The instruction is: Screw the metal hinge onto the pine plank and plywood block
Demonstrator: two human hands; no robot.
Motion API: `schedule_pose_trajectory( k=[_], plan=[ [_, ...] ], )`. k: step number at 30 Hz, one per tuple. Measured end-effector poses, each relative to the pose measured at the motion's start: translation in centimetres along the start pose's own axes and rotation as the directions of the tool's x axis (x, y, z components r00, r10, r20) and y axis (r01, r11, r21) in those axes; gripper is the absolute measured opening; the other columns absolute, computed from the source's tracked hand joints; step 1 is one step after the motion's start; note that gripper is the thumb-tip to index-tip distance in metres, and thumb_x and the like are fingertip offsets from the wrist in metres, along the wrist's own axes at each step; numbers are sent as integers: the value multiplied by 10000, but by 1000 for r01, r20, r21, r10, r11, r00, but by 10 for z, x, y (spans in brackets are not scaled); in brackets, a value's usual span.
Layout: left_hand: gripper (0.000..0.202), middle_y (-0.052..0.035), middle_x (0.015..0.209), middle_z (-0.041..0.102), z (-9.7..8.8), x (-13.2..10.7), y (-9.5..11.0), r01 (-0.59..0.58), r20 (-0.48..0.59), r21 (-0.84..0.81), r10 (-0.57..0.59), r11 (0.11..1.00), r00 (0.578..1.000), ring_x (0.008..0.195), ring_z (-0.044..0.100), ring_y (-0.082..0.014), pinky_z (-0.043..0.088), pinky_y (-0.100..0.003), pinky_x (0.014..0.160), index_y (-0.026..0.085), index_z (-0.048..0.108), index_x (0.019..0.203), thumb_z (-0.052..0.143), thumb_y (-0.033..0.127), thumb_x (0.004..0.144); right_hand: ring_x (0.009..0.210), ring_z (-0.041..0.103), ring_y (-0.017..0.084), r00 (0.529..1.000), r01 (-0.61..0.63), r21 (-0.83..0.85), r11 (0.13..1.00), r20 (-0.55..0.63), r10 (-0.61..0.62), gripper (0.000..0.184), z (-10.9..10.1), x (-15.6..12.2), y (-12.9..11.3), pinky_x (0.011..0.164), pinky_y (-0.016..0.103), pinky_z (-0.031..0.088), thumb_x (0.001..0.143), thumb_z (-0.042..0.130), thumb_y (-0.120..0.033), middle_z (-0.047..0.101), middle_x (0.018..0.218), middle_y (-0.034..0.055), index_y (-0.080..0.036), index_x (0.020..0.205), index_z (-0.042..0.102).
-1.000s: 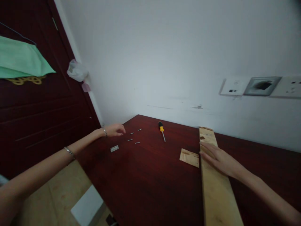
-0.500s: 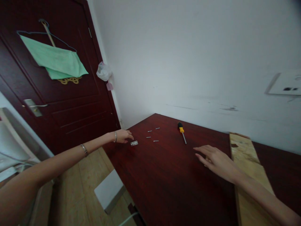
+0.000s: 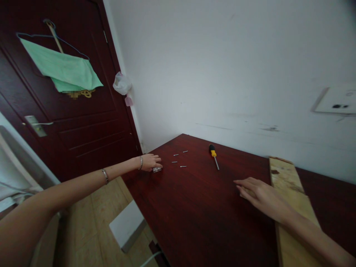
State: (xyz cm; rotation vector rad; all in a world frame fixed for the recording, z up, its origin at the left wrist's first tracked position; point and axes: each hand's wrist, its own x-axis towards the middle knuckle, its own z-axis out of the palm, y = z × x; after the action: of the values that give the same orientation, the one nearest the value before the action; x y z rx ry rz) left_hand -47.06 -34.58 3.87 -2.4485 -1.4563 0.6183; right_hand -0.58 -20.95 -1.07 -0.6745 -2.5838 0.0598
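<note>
At the table's left side, my left hand reaches over a small metal hinge with holes in it. Its fingers are bent down onto the hinge and cover part of it. Just right of that hand lie several screws, spread apart on the tabletop. A screwdriver with a black and yellow handle rests farther right, its shaft pointing toward me. My right hand hovers low over the table beside a wooden board, its fingers loosely bent, thumb apart from the index finger, with nothing visible held.
The dark red table has its back edge along a white wall. A long wooden board lies under my right forearm. On the floor left of the table sits a white box. A wall socket is at the right.
My left hand has moved right and down onto the hinge, now partly covering it. My right hand has shifted slightly right and toward me. The screws and screwdriver stay put.
</note>
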Motion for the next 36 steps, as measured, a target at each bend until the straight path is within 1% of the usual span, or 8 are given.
schedule_pose_trajectory(
  k=[7,14,19,23,26,30,33,36],
  plan=[
    [529,-81,1067,560,6,3,-2,-20,-10,21,20,1000,1000,920,496,-232,412,-292,722,285,542,1178,670,163,679,822,669,214,999,23,-9,1000,27,-23,370,0,-1,4,742,364,541,898,365,-374,712,920,81,-215,1014,678],
    [411,-68,982,575,7,2,1,-4,-45,-40,3,999,999,894,515,-204,412,-279,736,261,586,1083,642,142,694,840,662,225,1000,19,-27,999,9,-19,379,4,-6,10,767,385,531,899,372,-393,707,955,93,-213,1055,666],
    [390,-83,1011,582,9,3,2,-37,-24,-32,36,999,999,910,514,-218,414,-296,740,236,582,1058,632,132,686,862,656,235,999,18,-50,999,37,-16,389,3,-8,12,770,398,526,906,367,-391,700,968,95,-205,1106,644],
    [383,-72,1003,582,8,4,0,-21,-30,-90,19,996,999,902,520,-213,418,-292,750,245,589,1016,645,125,657,864,659,232,1000,19,-51,999,14,-18,373,3,-10,14,784,396,523,903,377,-385,705,970,89,-220,1098,650],
    [465,-75,1002,582,5,3,-1,-17,-7,-110,16,994,1000,895,528,-219,420,-295,760,237,591,1057,678,128,613,873,655,226,1000,23,-50,998,2,-23,368,4,-10,14,795,389,520,905,377,-383,704,980,87,-227,1101,648],
    [547,-101,999,601,2,3,-2,-4,64,-103,10,995,998,878,545,-240,424,-306,754,204,591,1118,719,185,586,847,654,234,999,42,-82,996,22,-40,376,4,-9,12,766,401,521,904,373,-378,703,965,90,-220,1122,635],
    [536,-119,1003,615,2,5,0,1,111,-100,10,995,994,885,555,-250,424,-308,758,176,585,1135,709,228,616,850,652,237,998,64,-107,992,36,-61,373,4,-7,10,775,408,516,906,375,-368,705,966,92,-210,1123,633],
    [479,-113,1035,613,5,8,1,1,112,-98,10,995,994,910,556,-239,422,-297,781,182,584,1111,690,227,646,869,650,239,996,88,-120,989,23,-85,361,3,-6,8,793,414,508,905,382,-353,705,987,92,-210,1116,636]
  ],
)
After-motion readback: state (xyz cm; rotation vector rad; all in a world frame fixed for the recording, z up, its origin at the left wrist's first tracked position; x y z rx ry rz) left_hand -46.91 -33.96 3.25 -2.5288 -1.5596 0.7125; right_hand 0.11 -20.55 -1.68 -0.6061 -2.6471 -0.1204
